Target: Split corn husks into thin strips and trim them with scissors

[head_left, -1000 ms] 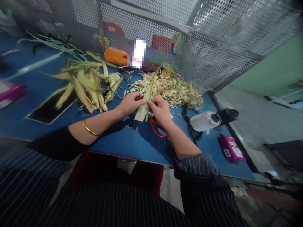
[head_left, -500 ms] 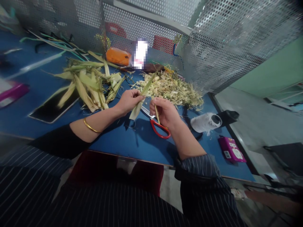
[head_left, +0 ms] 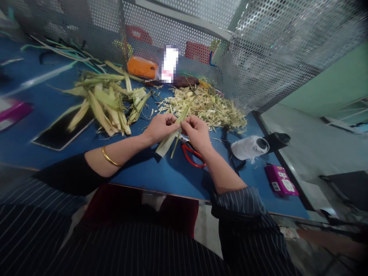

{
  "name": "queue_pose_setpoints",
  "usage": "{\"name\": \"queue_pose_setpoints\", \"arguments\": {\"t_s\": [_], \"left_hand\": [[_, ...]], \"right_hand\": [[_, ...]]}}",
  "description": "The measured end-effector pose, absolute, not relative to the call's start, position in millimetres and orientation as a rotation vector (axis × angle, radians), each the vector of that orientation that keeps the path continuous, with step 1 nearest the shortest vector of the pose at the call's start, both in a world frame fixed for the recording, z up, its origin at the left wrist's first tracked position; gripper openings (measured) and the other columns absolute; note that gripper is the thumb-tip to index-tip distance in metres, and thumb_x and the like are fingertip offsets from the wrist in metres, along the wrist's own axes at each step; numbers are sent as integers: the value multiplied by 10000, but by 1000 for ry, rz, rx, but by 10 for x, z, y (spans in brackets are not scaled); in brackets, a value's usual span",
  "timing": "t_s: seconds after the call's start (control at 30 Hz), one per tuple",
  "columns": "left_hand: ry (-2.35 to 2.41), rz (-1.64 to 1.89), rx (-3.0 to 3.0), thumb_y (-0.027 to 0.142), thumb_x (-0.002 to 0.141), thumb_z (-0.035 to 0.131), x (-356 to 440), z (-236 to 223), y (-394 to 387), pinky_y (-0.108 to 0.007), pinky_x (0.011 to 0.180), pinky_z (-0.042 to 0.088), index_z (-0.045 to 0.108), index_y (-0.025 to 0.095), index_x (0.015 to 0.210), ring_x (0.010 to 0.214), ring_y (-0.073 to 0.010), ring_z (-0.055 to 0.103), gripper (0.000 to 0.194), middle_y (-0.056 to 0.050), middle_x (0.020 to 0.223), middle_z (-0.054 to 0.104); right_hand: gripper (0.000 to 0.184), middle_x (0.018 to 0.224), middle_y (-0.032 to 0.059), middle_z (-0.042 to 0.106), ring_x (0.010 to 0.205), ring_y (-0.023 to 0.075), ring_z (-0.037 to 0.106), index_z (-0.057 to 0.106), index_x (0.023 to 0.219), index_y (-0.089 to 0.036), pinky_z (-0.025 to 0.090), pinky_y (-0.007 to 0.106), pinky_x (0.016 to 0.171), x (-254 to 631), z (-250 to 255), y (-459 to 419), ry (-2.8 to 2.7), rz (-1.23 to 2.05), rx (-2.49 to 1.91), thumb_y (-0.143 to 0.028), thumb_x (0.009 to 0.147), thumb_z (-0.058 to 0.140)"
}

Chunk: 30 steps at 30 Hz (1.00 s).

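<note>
Between my hands is a long pale-green corn husk (head_left: 166, 143), tilted with its wide end toward me and its thin tip over the shreds. My left hand (head_left: 161, 127) pinches it near the middle. My right hand (head_left: 196, 132) pinches its right edge, where a narrow strip (head_left: 175, 145) hangs apart from the wider piece. Under my right hand lie red-handled scissors (head_left: 193, 156) on the table, their blades partly covered. Beyond the hands spreads a heap of husk shreds (head_left: 205, 105). A pile of whole husks (head_left: 106, 99) lies to the left.
On the blue table (head_left: 138, 172), a dark tablet-like panel (head_left: 61, 132) sits partly under the husks. A white thread spool (head_left: 247, 148) and a purple packet (head_left: 281, 179) are at right. An orange packet (head_left: 141, 68) lies before the perforated metal screen (head_left: 178, 28).
A narrow strip was pulled away in my right hand half a second ago, apart from the husk. Now my right hand is back at the husk's edge, and another strip is parting.
</note>
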<state>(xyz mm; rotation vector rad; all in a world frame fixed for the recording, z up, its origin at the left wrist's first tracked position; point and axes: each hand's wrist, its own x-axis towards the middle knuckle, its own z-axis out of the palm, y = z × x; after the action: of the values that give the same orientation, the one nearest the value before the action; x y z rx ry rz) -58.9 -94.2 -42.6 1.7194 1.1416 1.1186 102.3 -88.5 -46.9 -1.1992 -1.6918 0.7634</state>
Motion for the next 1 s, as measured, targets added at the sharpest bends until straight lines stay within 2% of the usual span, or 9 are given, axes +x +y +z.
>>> {"name": "queue_pose_setpoints", "arguments": {"t_s": [0.1,0.37,0.5,0.6,0.8,1.0], "left_hand": [[1093,1137,1683,298,742,616,-588,-433,-936,-236,564,346,588,152,754,618,-111,458,149,2,686,559],[1125,1171,1674,287,787,565,-579,-439,-928,-245,586,377,581,156,714,622,-121,482,151,-2,666,559],[1189,1161,1678,326,832,532,-599,-453,-920,-251,523,349,547,181,722,507,-111,442,183,31,570,495],[1251,1190,1694,323,834,530,-627,-461,-889,-249,523,335,541,188,720,517,-118,434,177,34,549,482],[1294,1279,1697,291,816,534,-673,-487,-808,-247,554,331,529,191,697,594,-134,450,155,22,571,495],[1332,1336,1609,274,800,565,-708,-509,-728,-248,542,334,532,195,676,607,-143,458,150,11,566,502]], "right_hand": [[273,537,-42,472,547,105,434,443,575,-209,341,258,573,1024,-439,-887,-1732,804,-1195,-273,815,557],[285,497,-47,495,499,95,455,450,563,-204,347,245,535,996,-406,-918,-1780,982,-1161,-302,808,559],[249,501,-43,503,474,91,473,474,575,-198,374,240,518,958,-352,-976,-1579,1278,-1108,-304,759,603],[218,515,-38,491,470,82,449,501,593,-191,363,231,499,967,-287,-1016,-1433,1484,-1017,-302,735,623],[253,605,-36,396,520,87,379,451,625,-210,384,255,517,1010,-107,-1088,-1320,1746,-837,-360,715,634],[303,603,-46,281,500,88,283,369,631,-229,330,270,492,1057,37,-1146,-1369,1775,-745,-393,762,588]]}}
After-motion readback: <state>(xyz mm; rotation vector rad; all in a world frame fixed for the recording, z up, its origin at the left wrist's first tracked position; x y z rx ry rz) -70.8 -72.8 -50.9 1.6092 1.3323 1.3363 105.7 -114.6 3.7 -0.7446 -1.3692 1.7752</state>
